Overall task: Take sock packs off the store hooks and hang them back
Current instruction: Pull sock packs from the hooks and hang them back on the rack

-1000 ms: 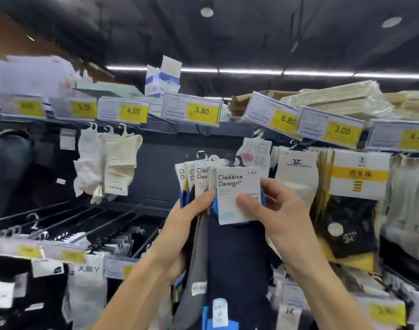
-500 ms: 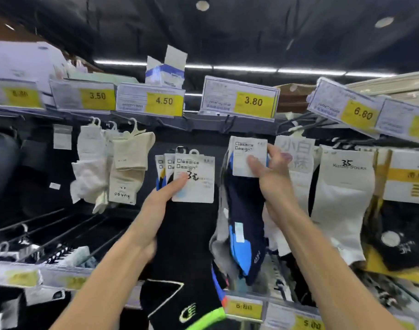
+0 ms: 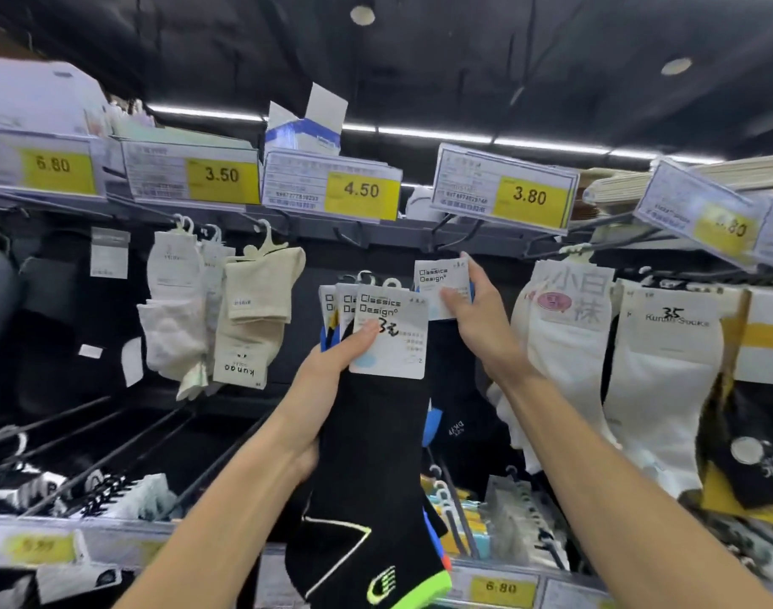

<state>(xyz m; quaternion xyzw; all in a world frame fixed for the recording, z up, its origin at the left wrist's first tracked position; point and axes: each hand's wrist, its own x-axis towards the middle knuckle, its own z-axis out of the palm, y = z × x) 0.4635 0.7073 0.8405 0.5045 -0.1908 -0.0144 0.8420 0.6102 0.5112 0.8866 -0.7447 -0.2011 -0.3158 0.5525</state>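
My left hand [image 3: 332, 371] grips a bunch of black sock packs [image 3: 367, 454] by their white "Classics Design" header cards [image 3: 391, 334], held in front of the rack. My right hand [image 3: 472, 314] pinches the header card of a single dark sock pack [image 3: 439, 281] and holds it up just under the store hook [image 3: 453, 241] below the 3.80 price tag [image 3: 503, 191]. Whether its hanger loop is on the hook is hidden by the card.
Cream and white sock packs [image 3: 244, 314] hang at the left under the 3.50 and 4.50 tags. White "Kunao Socks" packs [image 3: 666, 367] hang close on the right. Bare metal hooks [image 3: 112, 441] jut out lower left. More packs hang on the row below.
My right hand has lifted its single pack higher, up to the hook under the 3.80 tag. My left hand has kept the bunch of packs, now slightly closer to the right hand.
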